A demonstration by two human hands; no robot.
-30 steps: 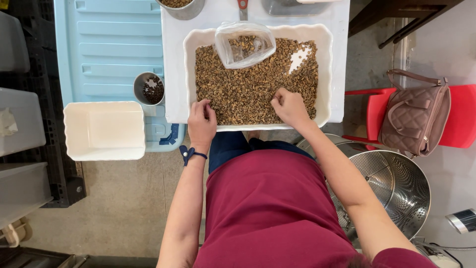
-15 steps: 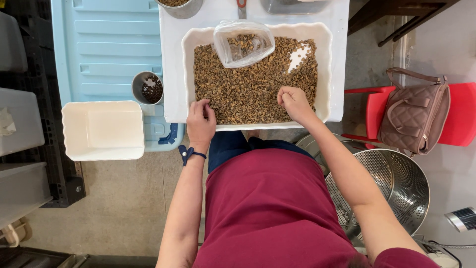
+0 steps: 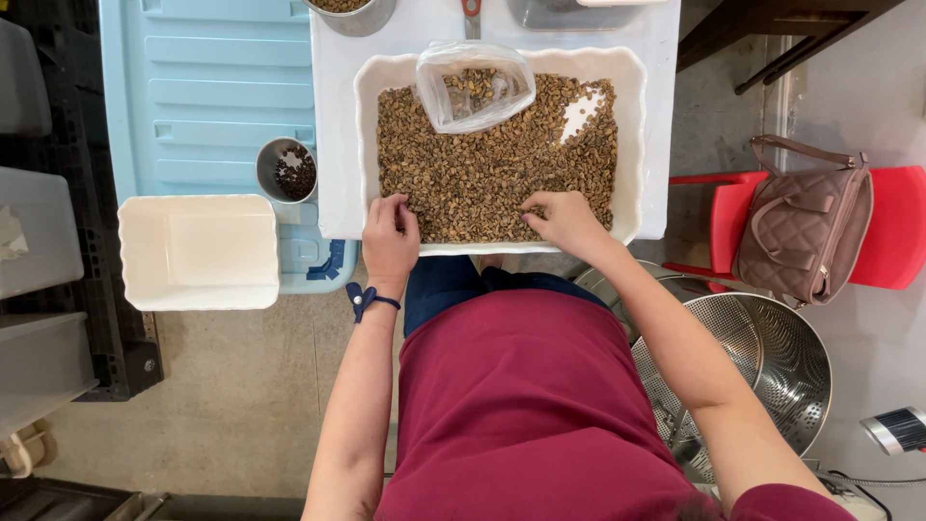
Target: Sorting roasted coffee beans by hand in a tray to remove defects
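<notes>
At the left, a small metal cup point(image 3: 287, 171) holds dark rejects. The left hand point(image 3: 391, 239) rests loosely curled on the beans point(image 3: 482, 174) in the white tray point(image 3: 632, 135); the right hand point(image 3: 564, 222) pinches among them. Picking singly, with fingertips only, seems best.
</notes>
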